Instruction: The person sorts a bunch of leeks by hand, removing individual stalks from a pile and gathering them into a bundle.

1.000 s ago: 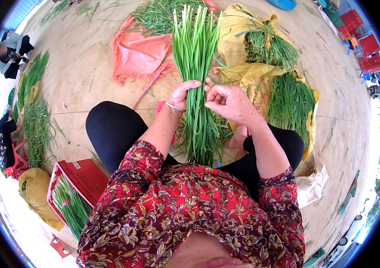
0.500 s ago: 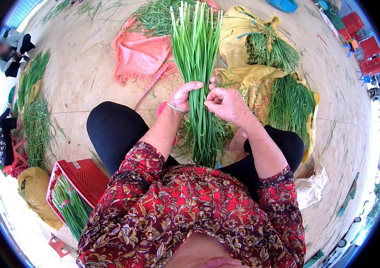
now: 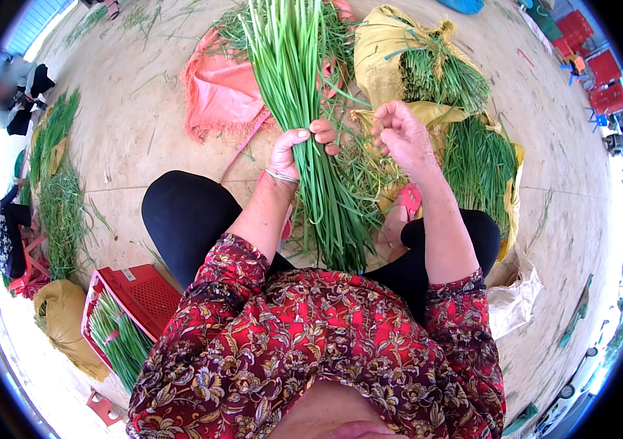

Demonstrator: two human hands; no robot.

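Observation:
My left hand is wrapped round the middle of a thick bunch of garlic chives. Its pale cut ends point away from me, and the leaf tips hang down between my knees, leaning right. Apart from the bunch, to its right, my right hand is raised with its fingers curled into a pinch. A single chive leaf stretches from beside the bunch to those fingertips. Where the fingers meet the leaf is hard to see. Loose leaves litter the ground beneath.
A pink cloth with chives lies ahead. Yellow sacks and a pile of chives are on the right. At my left stand a red crate holding tied chives and a yellow sack. People sit far left; red chairs stand far right.
My right hand has moved from the bunch up and to the right, a leaf now stretching toward it. The bunch in my left hand has shifted left and tilted, its tips swinging right.

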